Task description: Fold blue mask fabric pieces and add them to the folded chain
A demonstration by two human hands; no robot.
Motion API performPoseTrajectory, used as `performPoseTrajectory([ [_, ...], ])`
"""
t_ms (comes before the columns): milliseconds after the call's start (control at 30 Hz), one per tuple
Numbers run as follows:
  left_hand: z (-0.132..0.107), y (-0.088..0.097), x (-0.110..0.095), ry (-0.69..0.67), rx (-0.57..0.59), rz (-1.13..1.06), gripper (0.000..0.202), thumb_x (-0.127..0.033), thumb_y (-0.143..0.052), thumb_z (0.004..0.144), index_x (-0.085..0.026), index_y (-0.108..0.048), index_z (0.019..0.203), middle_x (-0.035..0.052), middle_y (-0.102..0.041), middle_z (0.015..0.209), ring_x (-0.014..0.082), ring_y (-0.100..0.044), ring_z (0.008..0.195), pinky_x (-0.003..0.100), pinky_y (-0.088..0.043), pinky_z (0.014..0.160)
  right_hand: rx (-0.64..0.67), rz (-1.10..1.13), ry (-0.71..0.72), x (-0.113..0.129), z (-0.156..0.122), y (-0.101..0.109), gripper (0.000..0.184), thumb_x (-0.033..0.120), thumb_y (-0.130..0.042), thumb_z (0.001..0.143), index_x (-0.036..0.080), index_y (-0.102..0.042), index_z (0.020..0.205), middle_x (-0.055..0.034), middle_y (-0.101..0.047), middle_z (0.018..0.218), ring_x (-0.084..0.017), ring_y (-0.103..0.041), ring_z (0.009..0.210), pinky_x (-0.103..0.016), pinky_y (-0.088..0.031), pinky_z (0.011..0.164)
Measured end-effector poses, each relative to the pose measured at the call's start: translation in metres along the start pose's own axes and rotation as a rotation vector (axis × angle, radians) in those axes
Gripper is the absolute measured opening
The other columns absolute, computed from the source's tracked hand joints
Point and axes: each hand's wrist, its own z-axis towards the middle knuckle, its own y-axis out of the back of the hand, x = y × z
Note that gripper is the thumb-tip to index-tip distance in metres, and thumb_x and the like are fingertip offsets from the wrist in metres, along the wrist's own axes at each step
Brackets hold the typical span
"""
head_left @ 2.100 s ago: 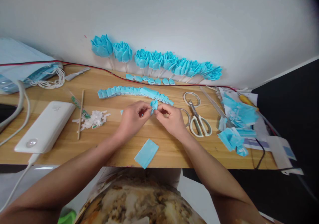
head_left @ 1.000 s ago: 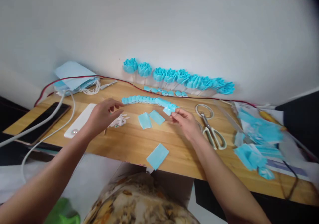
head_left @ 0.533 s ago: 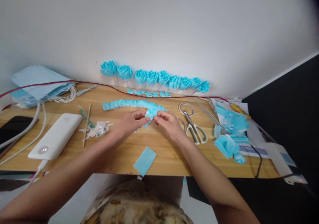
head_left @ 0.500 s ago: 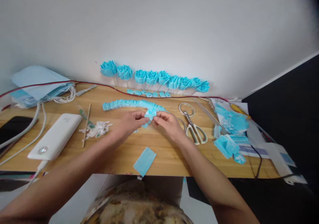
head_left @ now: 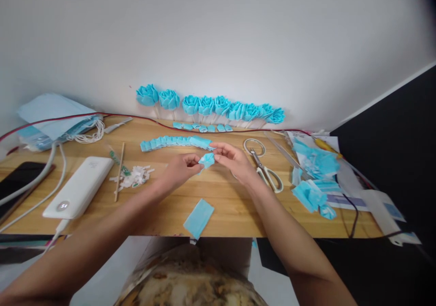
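Note:
Between my two hands is a small folded blue fabric piece [head_left: 207,160], held above the middle of the table. My left hand [head_left: 182,169] pinches its left edge between thumb and fingers. The thumb and fingers of my right hand [head_left: 234,160] close on its right edge. Just behind lies a curved row of folded blue pieces [head_left: 166,142], its right end near my right fingers. A flat blue rectangle [head_left: 199,218] rests at the table's front edge. Several blue fabric flowers [head_left: 206,105] on pale sticks lean against the wall.
Scissors [head_left: 269,174] and a tape roll [head_left: 254,147] lie right of my hands. Blue scraps [head_left: 311,197] and a glue gun [head_left: 329,147] are farther right. Leftward are white clippings [head_left: 136,176], a wooden stick [head_left: 119,172], a white power bank [head_left: 80,188] and stacked masks [head_left: 56,115].
My right fingers have shifted up and spread slightly, and the blue piece has turned in my hands. The view has moved a little.

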Motion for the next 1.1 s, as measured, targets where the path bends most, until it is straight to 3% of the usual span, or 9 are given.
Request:
performPoseTrajectory([
  [300,-0.011,0.002,0.004,-0.027,0.016,0.085,0.025,-0.043,-0.061,0.074,-0.018,-0.061,0.073,-0.0065,-0.038,0.057,0.0089,-0.033,0.054,0.024,-0.023,0.055,0.020,-0.084,0.027,-0.002,0.000,-0.002,0.037,0.028,-0.070,0.075,0.021,-0.071,0.111,0.0022,-0.060,0.080,-0.012,-0.055,0.072,-0.028,-0.044,0.072],
  [500,-0.020,0.028,0.024,-0.119,-0.033,0.167,0.050,-0.045,-0.060,0.081,-0.016,-0.066,0.121,-0.0050,-0.050,0.063,0.0113,-0.044,0.056,0.025,-0.033,0.056,-0.102,-0.100,0.067,0.012,0.007,0.013,0.039,0.027,-0.071,0.075,0.024,-0.071,0.114,0.0010,-0.063,0.081,-0.013,-0.058,0.074,-0.029,-0.048,0.073],
  [600,-0.015,0.066,0.016,-0.165,-0.258,0.310,0.052,-0.041,-0.057,0.084,-0.015,-0.062,0.129,0.0008,-0.064,0.078,0.0143,-0.055,0.066,0.028,-0.043,0.065,-0.149,-0.170,0.094,0.034,0.020,0.035,0.036,0.025,-0.072,0.074,0.024,-0.073,0.110,0.0016,-0.062,0.079,-0.013,-0.058,0.071,-0.030,-0.050,0.071],
  [700,-0.010,0.111,-0.002,-0.301,-0.751,0.643,0.050,-0.029,-0.054,0.085,-0.013,-0.058,0.133,0.0073,-0.069,0.098,0.0184,-0.059,0.079,0.035,-0.047,0.078,-0.310,-0.191,0.156,0.066,0.027,0.075,0.034,0.021,-0.073,0.072,0.025,-0.073,0.106,0.0030,-0.062,0.077,-0.012,-0.058,0.068,-0.030,-0.053,0.072],
  [767,-0.010,0.131,-0.012,-0.430,-0.903,0.852,0.055,-0.026,-0.055,0.087,-0.013,-0.052,0.141,0.0099,-0.068,0.113,0.0228,-0.060,0.094,0.041,-0.045,0.091,-0.406,-0.093,0.203,0.085,0.023,0.102,0.033,0.022,-0.073,0.074,0.026,-0.071,0.106,0.0034,-0.061,0.076,-0.012,-0.059,0.069,-0.029,-0.054,0.071],
  [833,-0.009,0.135,-0.014,-0.519,-0.850,0.909,0.047,-0.027,-0.052,0.091,-0.017,-0.055,0.137,0.0074,-0.069,0.114,0.0237,-0.062,0.100,0.041,-0.045,0.095,-0.465,-0.036,0.238,0.094,0.009,0.121,0.034,0.021,-0.073,0.073,0.027,-0.070,0.106,0.0042,-0.061,0.074,-0.011,-0.059,0.070,-0.027,-0.054,0.070],
  [900,-0.005,0.124,-0.011,-0.636,-0.698,0.917,0.032,-0.029,-0.050,0.094,-0.019,-0.067,0.120,0.0064,-0.072,0.106,0.0235,-0.064,0.099,0.039,-0.047,0.092,-0.484,-0.003,0.200,0.088,-0.007,0.125,0.034,0.021,-0.075,0.072,0.027,-0.070,0.105,0.0041,-0.062,0.074,-0.010,-0.059,0.069,-0.026,-0.054,0.070],
  [967,0.004,0.101,-0.008,-0.762,-0.482,0.934,0.027,-0.029,-0.048,0.095,-0.020,-0.072,0.102,0.0070,-0.074,0.099,0.0230,-0.066,0.095,0.036,-0.049,0.087,-0.472,0.014,0.092,0.070,-0.021,0.117,0.034,0.023,-0.078,0.069,0.025,-0.071,0.102,0.0027,-0.065,0.078,-0.011,-0.061,0.071,-0.026,-0.053,0.069],
  [1100,0.035,0.047,-0.007,-0.896,-0.047,1.030,0.034,-0.022,-0.040,0.099,-0.017,-0.073,0.103,0.0111,-0.072,0.099,0.0236,-0.064,0.095,0.036,-0.048,0.083,-0.434,0.068,-0.068,0.029,-0.034,0.096,0.040,0.028,-0.083,0.064,0.024,-0.071,0.102,0.0021,-0.067,0.080,-0.013,-0.063,0.073,-0.027,-0.053,0.068],
])
